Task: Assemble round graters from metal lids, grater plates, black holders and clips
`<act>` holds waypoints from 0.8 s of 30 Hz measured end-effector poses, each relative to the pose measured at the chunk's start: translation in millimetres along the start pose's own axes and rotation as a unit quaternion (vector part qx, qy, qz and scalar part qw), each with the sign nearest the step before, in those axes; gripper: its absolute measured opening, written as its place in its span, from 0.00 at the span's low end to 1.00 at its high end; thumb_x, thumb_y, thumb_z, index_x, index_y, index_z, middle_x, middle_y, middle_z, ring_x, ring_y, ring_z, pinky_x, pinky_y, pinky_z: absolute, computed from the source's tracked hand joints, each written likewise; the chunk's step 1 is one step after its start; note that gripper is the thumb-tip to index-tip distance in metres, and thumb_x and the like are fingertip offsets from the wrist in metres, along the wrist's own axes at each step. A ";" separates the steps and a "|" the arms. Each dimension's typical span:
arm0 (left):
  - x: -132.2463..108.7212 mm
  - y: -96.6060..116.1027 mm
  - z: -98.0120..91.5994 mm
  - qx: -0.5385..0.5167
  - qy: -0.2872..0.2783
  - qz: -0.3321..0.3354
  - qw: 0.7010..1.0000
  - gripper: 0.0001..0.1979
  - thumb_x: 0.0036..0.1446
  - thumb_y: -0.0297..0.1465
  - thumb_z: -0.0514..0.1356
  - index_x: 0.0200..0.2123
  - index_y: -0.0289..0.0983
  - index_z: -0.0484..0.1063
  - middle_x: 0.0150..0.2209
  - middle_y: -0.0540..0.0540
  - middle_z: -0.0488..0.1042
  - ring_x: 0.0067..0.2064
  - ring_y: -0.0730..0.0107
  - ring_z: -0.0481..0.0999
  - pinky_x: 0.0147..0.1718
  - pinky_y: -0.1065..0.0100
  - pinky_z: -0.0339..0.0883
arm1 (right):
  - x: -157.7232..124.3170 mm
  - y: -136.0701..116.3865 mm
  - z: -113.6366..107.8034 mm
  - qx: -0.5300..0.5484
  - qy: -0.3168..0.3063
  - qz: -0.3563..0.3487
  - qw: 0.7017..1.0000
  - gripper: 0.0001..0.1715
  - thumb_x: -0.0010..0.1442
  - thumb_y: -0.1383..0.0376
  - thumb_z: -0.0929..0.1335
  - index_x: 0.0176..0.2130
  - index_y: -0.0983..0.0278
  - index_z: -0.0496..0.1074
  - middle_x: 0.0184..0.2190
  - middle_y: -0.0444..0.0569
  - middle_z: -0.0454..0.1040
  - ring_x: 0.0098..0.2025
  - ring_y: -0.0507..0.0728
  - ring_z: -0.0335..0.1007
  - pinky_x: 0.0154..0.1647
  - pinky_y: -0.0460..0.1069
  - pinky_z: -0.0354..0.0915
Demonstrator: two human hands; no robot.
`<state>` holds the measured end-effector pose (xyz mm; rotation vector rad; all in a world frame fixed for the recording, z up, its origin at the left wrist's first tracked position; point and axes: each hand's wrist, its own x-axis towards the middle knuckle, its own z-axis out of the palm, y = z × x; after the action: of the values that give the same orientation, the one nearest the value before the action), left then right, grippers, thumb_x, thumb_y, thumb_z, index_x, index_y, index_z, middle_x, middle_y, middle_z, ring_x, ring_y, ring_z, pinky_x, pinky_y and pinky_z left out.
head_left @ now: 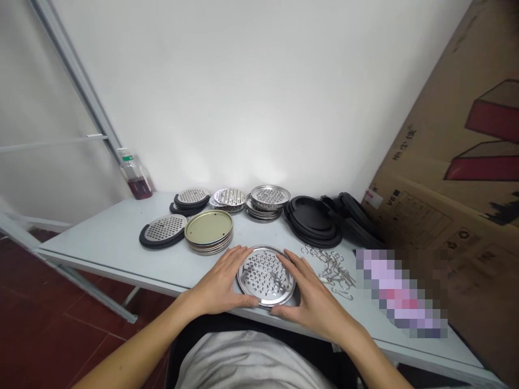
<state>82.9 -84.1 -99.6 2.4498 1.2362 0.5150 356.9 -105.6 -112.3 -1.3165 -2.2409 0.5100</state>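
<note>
A round metal grater plate (266, 275) with raised cutting holes and a shiny rim is at the table's front edge, between my hands. My left hand (221, 283) curves around its left side, fingers at the far rim and thumb at the near rim. On the other side, my right hand (311, 292) grips the right rim in the same way, its thumb close to the front edge. Right of it lies a heap of wire hooks or clips (336, 273). A stack of gold-coloured round lids (208, 227) stands beyond my left hand.
Graters in black holders (164, 229) sit at the left, with loose grater discs (230, 196) and a stack of rimmed grater plates (270, 195) behind. Black round rings (312, 216) lie at the back right. A bottle (137, 178) stands far left; a large cardboard box (430, 216) leans at right.
</note>
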 end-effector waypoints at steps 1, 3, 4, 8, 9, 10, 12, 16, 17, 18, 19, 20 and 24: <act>0.7 -0.2 1.0 0.003 0.005 0.005 1.000 0.56 0.47 0.57 0.65 0.71 0.40 0.45 0.71 0.35 0.51 0.71 0.44 0.48 0.68 0.43 0.47 | 0.0 -0.1 0.0 0.006 0.002 0.005 1.000 0.59 0.52 0.48 0.74 0.71 0.50 0.44 0.73 0.51 0.43 0.74 0.66 0.37 0.70 0.66 0.47; 1.9 0.5 2.5 0.009 0.016 0.008 1.000 0.58 0.45 0.58 0.66 0.71 0.40 0.45 0.70 0.35 0.52 0.71 0.43 0.49 0.67 0.43 0.48 | 0.2 0.0 0.1 0.015 0.008 0.012 1.000 0.59 0.51 0.49 0.75 0.71 0.50 0.44 0.73 0.51 0.44 0.73 0.66 0.38 0.70 0.65 0.48; 2.2 1.2 3.0 0.010 0.021 0.008 1.000 0.58 0.44 0.58 0.67 0.71 0.40 0.45 0.70 0.35 0.52 0.70 0.42 0.50 0.67 0.43 0.49 | 0.4 0.1 0.3 0.016 0.011 0.014 1.000 0.60 0.51 0.49 0.75 0.71 0.50 0.44 0.73 0.51 0.45 0.73 0.66 0.38 0.70 0.65 0.49; 2.1 3.3 4.0 0.011 0.036 0.003 0.999 0.56 0.45 0.56 0.68 0.70 0.41 0.47 0.69 0.37 0.55 0.70 0.44 0.53 0.67 0.45 0.51 | 0.8 1.7 1.7 0.020 0.020 0.007 1.000 0.59 0.51 0.50 0.75 0.71 0.50 0.43 0.72 0.50 0.45 0.73 0.65 0.39 0.70 0.64 0.48; 2.1 3.4 4.2 0.012 0.039 0.001 0.999 0.56 0.46 0.55 0.68 0.70 0.41 0.47 0.69 0.38 0.55 0.69 0.44 0.53 0.67 0.45 0.51 | 0.9 2.1 2.0 0.022 0.022 0.005 0.999 0.59 0.52 0.51 0.75 0.71 0.50 0.43 0.72 0.50 0.45 0.73 0.65 0.39 0.71 0.64 0.48; 2.2 3.2 4.6 0.012 0.042 -0.001 0.999 0.55 0.46 0.54 0.68 0.70 0.42 0.48 0.69 0.38 0.56 0.69 0.45 0.54 0.67 0.46 0.52 | 1.0 2.4 2.2 0.025 0.024 0.004 0.999 0.58 0.52 0.51 0.74 0.71 0.50 0.43 0.72 0.50 0.45 0.73 0.65 0.40 0.71 0.64 0.48; 2.7 2.1 5.7 0.012 0.048 -0.003 0.999 0.54 0.46 0.53 0.69 0.70 0.42 0.48 0.69 0.38 0.56 0.69 0.46 0.54 0.67 0.46 0.52 | 1.3 2.7 2.2 0.030 0.026 0.002 0.999 0.58 0.53 0.51 0.74 0.71 0.50 0.43 0.72 0.50 0.46 0.73 0.65 0.40 0.71 0.64 0.48; 3.5 -0.3 8.6 0.007 0.063 -0.002 0.998 0.54 0.46 0.52 0.70 0.70 0.43 0.48 0.69 0.38 0.55 0.69 0.47 0.54 0.67 0.47 0.51 | 2.2 2.2 1.7 0.038 0.035 -0.011 0.999 0.55 0.55 0.55 0.74 0.70 0.50 0.43 0.71 0.50 0.49 0.72 0.64 0.44 0.71 0.64 0.48; 3.5 -0.5 9.1 0.005 0.067 -0.005 0.998 0.54 0.46 0.51 0.70 0.70 0.43 0.49 0.69 0.38 0.55 0.69 0.46 0.55 0.67 0.47 0.51 | 2.4 2.0 1.6 0.040 0.037 -0.013 0.998 0.55 0.55 0.55 0.74 0.70 0.50 0.44 0.71 0.50 0.50 0.72 0.64 0.44 0.71 0.65 0.47; 3.5 -0.5 9.4 0.002 0.070 -0.008 0.998 0.54 0.45 0.51 0.70 0.70 0.42 0.49 0.69 0.38 0.56 0.69 0.45 0.55 0.67 0.46 0.52 | 2.7 1.8 1.4 0.042 0.039 -0.014 0.998 0.54 0.55 0.56 0.74 0.70 0.51 0.44 0.71 0.51 0.51 0.72 0.64 0.45 0.71 0.65 0.47; 3.5 -0.4 9.6 -0.001 0.072 -0.011 0.997 0.55 0.45 0.51 0.71 0.70 0.42 0.49 0.69 0.37 0.56 0.69 0.45 0.56 0.66 0.46 0.53 | 3.0 1.5 1.3 0.045 0.040 -0.015 0.998 0.54 0.55 0.56 0.74 0.70 0.52 0.45 0.70 0.52 0.52 0.72 0.64 0.45 0.71 0.65 0.47; 3.5 -0.2 9.7 -0.003 0.075 -0.013 0.997 0.56 0.44 0.51 0.71 0.70 0.42 0.49 0.68 0.37 0.57 0.68 0.44 0.56 0.66 0.46 0.54 | 3.2 1.3 1.1 0.048 0.040 -0.016 0.998 0.54 0.55 0.56 0.74 0.70 0.52 0.45 0.70 0.52 0.53 0.71 0.65 0.46 0.71 0.65 0.47; 4.1 1.1 9.2 -0.008 0.087 -0.011 0.996 0.57 0.42 0.51 0.72 0.69 0.42 0.50 0.67 0.37 0.59 0.67 0.44 0.58 0.65 0.46 0.55 | 4.1 1.4 0.9 0.054 0.045 -0.022 0.997 0.53 0.54 0.57 0.74 0.69 0.53 0.47 0.69 0.53 0.55 0.70 0.66 0.49 0.70 0.66 0.49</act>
<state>90.1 -82.7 -106.5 2.4179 1.3190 0.7430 355.7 -101.3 -112.8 -1.2100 -2.1321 0.5370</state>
